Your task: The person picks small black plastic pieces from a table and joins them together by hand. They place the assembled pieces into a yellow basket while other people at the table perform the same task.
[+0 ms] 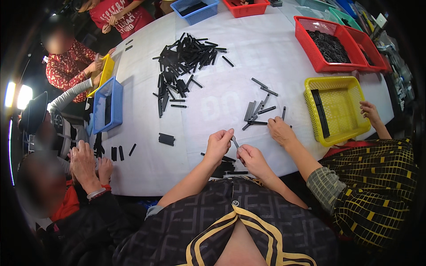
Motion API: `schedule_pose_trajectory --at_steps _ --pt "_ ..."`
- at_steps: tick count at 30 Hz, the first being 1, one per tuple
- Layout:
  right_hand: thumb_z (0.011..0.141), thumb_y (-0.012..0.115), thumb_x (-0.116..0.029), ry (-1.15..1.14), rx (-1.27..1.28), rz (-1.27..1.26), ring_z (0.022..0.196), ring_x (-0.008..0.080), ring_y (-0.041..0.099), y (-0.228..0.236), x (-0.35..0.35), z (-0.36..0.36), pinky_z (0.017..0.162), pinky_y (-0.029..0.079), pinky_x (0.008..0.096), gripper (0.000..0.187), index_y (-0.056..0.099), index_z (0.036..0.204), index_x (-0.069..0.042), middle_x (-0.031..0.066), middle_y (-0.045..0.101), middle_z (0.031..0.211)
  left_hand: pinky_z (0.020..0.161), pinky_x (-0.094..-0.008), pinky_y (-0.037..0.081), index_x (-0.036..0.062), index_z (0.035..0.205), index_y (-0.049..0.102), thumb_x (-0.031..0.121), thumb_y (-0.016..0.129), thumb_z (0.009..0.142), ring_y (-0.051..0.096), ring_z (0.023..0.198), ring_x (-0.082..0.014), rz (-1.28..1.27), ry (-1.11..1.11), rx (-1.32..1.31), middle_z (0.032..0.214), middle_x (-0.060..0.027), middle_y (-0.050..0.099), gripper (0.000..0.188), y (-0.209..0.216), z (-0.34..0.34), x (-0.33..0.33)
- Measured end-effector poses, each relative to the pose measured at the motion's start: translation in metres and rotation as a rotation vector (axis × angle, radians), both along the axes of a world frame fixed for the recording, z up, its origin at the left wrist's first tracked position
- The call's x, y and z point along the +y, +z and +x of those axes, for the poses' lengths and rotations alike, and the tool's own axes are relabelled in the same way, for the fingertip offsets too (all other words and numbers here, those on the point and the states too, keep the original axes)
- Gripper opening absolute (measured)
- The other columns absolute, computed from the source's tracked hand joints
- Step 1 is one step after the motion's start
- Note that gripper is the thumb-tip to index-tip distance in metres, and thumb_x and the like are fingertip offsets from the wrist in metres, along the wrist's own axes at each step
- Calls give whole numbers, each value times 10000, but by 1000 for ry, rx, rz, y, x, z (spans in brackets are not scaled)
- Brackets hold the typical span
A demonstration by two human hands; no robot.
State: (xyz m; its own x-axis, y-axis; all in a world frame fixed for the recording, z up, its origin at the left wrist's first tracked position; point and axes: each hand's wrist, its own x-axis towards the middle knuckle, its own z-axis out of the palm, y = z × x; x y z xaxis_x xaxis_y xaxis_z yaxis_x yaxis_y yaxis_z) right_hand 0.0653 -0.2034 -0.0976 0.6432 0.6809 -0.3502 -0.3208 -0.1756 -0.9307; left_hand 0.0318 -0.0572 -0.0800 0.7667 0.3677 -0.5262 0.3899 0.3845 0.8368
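Note:
At the near edge of the table my left hand [219, 145] and my right hand [253, 160] face each other. Between them is a short, thin grey strip [235, 142], its upper end at my left fingertips and its lower end pinched in my right. Both hands are closed on it. Below my left wrist lies a small stack of black strips [225, 167], partly hidden by my arms. A loose group of dark grey and black strips [254, 116] lies just beyond my right hand, where a co-worker's hand [281, 132] reaches in.
A big heap of black strips [184, 57] lies farther back. A flat black piece [166, 139] sits to the left. Yellow [310, 116] and red [317, 66] baskets stand at right, a blue basket [120, 104] at left. Co-workers sit on both sides.

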Motion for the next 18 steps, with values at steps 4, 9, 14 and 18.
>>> schedule_pose_trajectory --at_steps 4,9,14,18 --pt "890 459 -213 -52 92 40 532 87 401 2 -2 3 495 328 249 279 522 708 -10 8 454 571 369 -191 206 77 663 518 247 633 828 291 379 -32 14 -122 -25 476 58 388 263 5 -6 -15" --pt "889 468 -216 -40 117 39 532 80 397 7 -4 3 492 323 240 278 512 700 -17 1 446 566 359 -199 200 77 654 501 230 655 810 291 377 -31 -68 5 49 482 53 398 267 5 3 1" --pt "895 470 -217 -20 100 65 533 67 386 7 -6 3 488 314 229 271 506 705 -27 -9 438 578 365 -194 205 72 666 504 227 658 808 306 384 -34 -21 -130 38 494 47 410 261 14 -2 -7" --pt "912 455 -219 -46 -23 75 524 39 360 9 -8 4 469 289 192 256 501 721 -54 -38 422 592 367 -199 207 81 660 498 223 637 823 315 385 -38 -16 -153 -3 486 46 413 257 11 5 -5"
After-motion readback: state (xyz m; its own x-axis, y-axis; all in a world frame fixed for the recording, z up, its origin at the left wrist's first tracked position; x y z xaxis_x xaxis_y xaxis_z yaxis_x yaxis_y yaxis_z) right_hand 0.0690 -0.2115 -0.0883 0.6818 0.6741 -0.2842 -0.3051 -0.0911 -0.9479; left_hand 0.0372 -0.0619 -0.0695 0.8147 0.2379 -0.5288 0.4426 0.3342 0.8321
